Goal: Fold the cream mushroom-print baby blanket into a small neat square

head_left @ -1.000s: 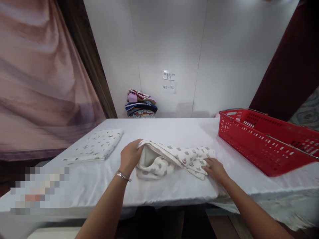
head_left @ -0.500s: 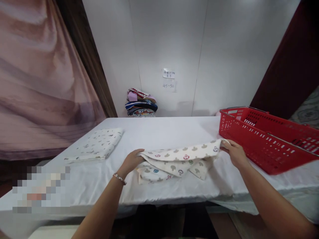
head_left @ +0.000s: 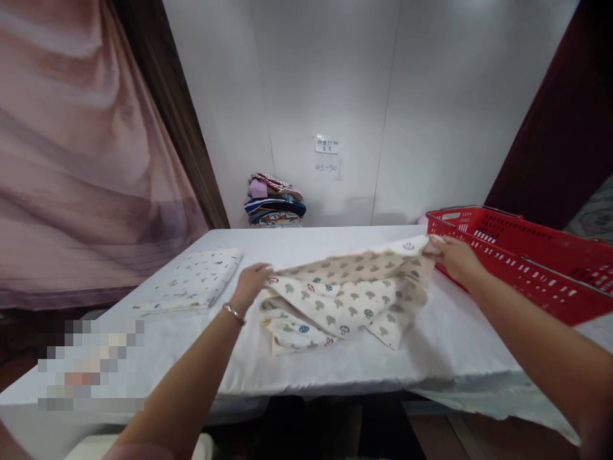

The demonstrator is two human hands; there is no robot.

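A cream cloth (head_left: pixel 342 300) printed with mushrooms hangs between my two hands, its lower part resting crumpled on the white-covered table (head_left: pixel 335 374). My left hand (head_left: pixel 253 281), with a bracelet at the wrist, pinches the cloth's upper left corner. At the upper right corner, my right hand (head_left: pixel 450 255) grips the edge between thumb and fingers. Slack folds sag below the raised edge. Left of my left hand lies a folded white cloth (head_left: pixel 191 281) with small dark prints, flat on the table.
A red plastic basket (head_left: pixel 517 268) stands at the right, close to my right forearm. Folded clothes (head_left: pixel 275 201) are stacked at the far edge by the wall, near a paper sign (head_left: pixel 326 145). A pink curtain (head_left: pixel 90 153) hangs on the left.
Both hands have lifted the cloth's upper edge higher and away from me. More of the printed fabric is spread out beneath it. The folded cloth stays on the table.
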